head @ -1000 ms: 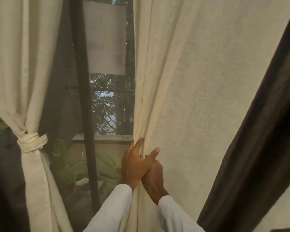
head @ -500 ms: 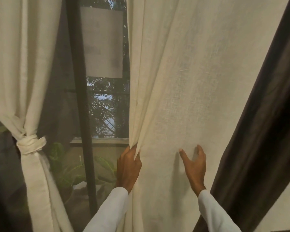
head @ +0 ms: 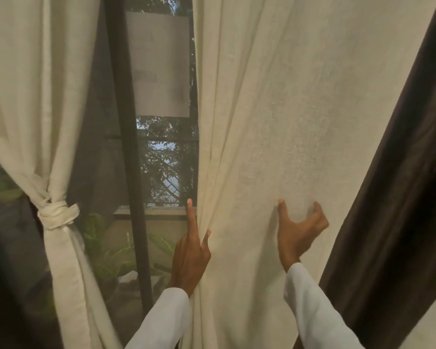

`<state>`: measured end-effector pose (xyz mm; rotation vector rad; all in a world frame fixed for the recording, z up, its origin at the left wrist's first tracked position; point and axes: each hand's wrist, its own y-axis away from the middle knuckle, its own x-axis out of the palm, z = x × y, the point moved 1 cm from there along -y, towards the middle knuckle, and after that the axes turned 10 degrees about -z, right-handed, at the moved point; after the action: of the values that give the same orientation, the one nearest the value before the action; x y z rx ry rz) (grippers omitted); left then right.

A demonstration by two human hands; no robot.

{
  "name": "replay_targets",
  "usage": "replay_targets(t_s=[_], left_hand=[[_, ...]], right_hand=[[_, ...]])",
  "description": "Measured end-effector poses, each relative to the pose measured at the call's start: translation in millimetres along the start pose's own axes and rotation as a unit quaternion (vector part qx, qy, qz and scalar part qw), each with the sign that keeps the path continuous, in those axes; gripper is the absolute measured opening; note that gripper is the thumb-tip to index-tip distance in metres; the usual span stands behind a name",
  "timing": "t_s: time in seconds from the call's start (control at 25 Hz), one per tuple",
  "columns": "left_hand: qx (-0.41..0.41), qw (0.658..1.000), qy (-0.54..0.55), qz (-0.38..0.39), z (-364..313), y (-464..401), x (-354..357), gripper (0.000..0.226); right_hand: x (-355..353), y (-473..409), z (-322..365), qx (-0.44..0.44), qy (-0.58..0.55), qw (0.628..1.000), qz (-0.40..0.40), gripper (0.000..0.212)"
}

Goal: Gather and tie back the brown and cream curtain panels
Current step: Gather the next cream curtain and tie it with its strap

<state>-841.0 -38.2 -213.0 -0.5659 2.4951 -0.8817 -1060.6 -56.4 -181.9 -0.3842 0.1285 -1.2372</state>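
Note:
A wide cream curtain panel (head: 287, 122) hangs loose in front of me. Beside it on the right hangs a dark brown panel (head: 398, 197). My left hand (head: 190, 255) holds the cream panel's left edge, with fingers on both sides of the fold and the index finger pointing up. My right hand (head: 297, 230) is spread against the face of the cream cloth, thumb and fingers apart and slightly curved. On the far left a second cream panel (head: 35, 96) is gathered and bound by a cream knot (head: 57, 214).
A dark vertical window post (head: 129, 172) stands in the gap between the panels. Behind it are a pale sheet on the glass (head: 160, 64), a window sill (head: 151, 212), a grille, and green plants (head: 111, 258) low down.
My right hand has left the panel's left edge, swept right across the cream cloth and spread open. My left hand stays on the edge, index finger now raised.

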Motion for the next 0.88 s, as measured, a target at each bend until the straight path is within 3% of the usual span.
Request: replay_targets(t_s=[0.04,0.12,0.2,0.32,0.4,0.52,0.68,0.88], left_hand=[[0.003,1.000,-0.001,0.001,2,-1,-2,0.090],[0.009,1.000,-0.002,0.005,3,-2,-2,0.089],[0.016,1.000,0.001,0.016,0,-3,1,0.091],[0.025,0.999,-0.015,0.031,-3,-5,6,0.094],[0.031,0.998,-0.022,0.039,-3,-7,6,0.094],[0.064,0.997,-0.022,0.022,-9,-13,3,0.095],[0.134,0.990,-0.004,-0.033,-22,-24,3,0.078],[0.139,0.986,-0.086,-0.019,-28,-26,11,0.051]], right_hand=[[-1,-9,-6,0.040,0.011,0.999,0.019,0.094],[4,-13,-16,0.116,-0.021,0.982,0.149,0.098],[8,-4,-13,0.128,-0.084,0.941,0.302,0.081],[10,17,6,0.081,-0.138,0.895,0.415,0.045],[9,30,12,0.043,-0.138,0.900,0.412,0.025],[9,45,9,-0.065,-0.044,0.942,0.326,0.005],[3,57,1,-0.122,0.030,0.950,0.285,0.027],[-14,74,2,-0.182,0.074,0.935,0.294,0.019]])
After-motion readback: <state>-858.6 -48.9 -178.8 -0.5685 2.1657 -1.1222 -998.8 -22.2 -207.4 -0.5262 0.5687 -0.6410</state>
